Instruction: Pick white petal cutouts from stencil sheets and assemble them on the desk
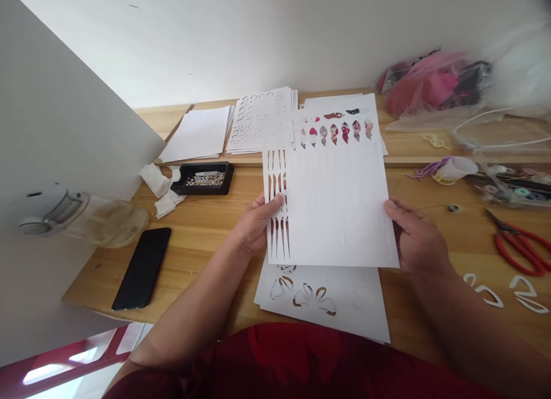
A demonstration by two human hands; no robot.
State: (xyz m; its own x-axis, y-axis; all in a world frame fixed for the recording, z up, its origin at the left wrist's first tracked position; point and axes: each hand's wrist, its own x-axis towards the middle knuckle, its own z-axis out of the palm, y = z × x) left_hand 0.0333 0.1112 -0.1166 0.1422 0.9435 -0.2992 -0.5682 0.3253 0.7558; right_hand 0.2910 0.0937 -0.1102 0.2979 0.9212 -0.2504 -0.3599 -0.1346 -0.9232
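A white sheet of paper is raised above the table between my two hands. Leaf-shaped holes run along its top, and narrow pointed slits run down its left side. My left hand pinches the left edge, thumb on top over the slits. On the right edge my right hand grips the paper with its thumb in front and its fingers hidden behind. Beneath it on the table lie more white sheets with flower-petal cut-outs, partly covered by the held paper.
Stacks of plain sheets and cut sheets lie along the back ledge. A black tray of small beads, a phone and a clear jar stand left. Red-handled pliers, white petal cut-outs and a cup are right.
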